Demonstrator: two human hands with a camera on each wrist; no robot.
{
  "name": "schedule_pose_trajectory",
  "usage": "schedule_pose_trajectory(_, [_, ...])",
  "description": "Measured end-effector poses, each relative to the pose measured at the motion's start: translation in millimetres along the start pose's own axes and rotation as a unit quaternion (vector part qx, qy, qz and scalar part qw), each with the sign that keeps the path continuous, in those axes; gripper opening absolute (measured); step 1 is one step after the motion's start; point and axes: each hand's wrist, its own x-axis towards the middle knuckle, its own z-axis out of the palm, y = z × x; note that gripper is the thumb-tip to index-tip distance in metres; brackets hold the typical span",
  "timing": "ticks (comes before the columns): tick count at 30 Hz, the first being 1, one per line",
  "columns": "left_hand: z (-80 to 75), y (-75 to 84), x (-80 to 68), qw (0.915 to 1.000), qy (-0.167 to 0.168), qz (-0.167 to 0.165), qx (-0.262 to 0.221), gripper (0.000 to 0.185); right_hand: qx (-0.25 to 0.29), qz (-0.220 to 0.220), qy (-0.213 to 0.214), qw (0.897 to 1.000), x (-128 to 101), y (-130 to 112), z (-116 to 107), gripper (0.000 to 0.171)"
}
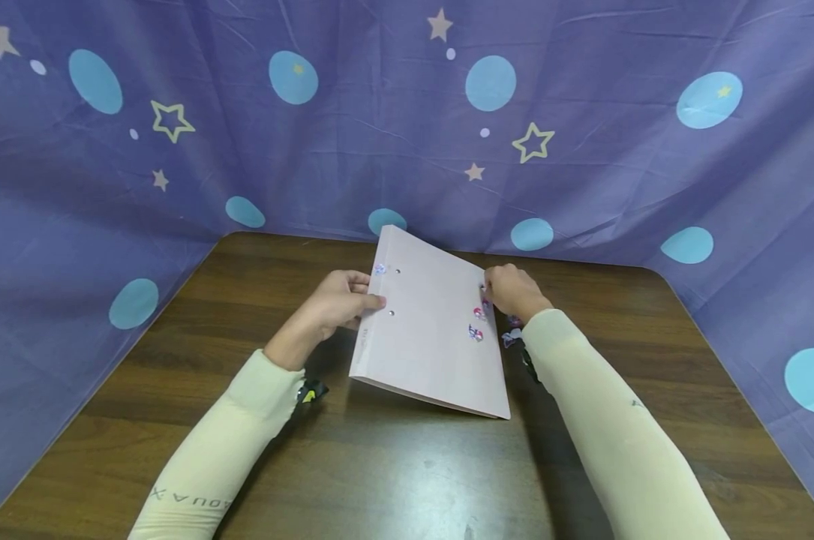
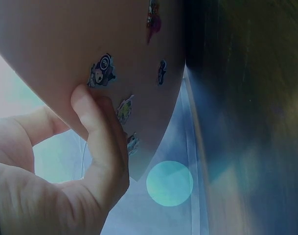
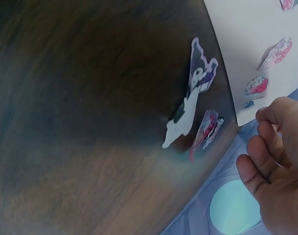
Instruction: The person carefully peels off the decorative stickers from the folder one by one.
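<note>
A pink folder [image 1: 427, 330] lies tilted over the dark wooden table [image 1: 407, 472]. My left hand [image 1: 342, 300] grips its left edge near the two punch holes, thumb on top. In the left wrist view the left hand [image 2: 90, 161] has a finger pressed on the folder's [image 2: 90, 39] sticker-covered underside. My right hand [image 1: 511, 292] sits at the folder's right edge beside two small stickers [image 1: 477, 322]. In the right wrist view the right hand [image 3: 276, 161] has loosely curled fingers, one fingertip touching the folder's [image 3: 256, 39] edge.
Two loose stickers lie on the table just right of the folder: a purple-and-white one [image 3: 190, 98] and a pink one [image 3: 207, 127], also in the head view [image 1: 512, 337]. A purple cloth with stars and blue dots [image 1: 407, 112] surrounds the table on three sides.
</note>
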Motion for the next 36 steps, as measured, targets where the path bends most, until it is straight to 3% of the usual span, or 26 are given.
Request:
schedule_pose_trajectory(7, [0.7,-0.6,1.8,1.0000,0.001,-0.001,0.000,0.043,0.013,-0.006,0.025,1.000,-3,7,-4,0.010])
schedule_pose_trajectory(22, [1.4,0.2,1.9,1.0000,0.002,0.000,0.000,0.043,0.034,0.012,0.008,0.999,-9,23,-12,0.010])
schedule_pose_trajectory(36, [0.0,0.1,1.5,0.9999,0.005,0.000,0.009,0.045,-0.030,-0.024,-0.004,0.999,-22,47,-20,0.012])
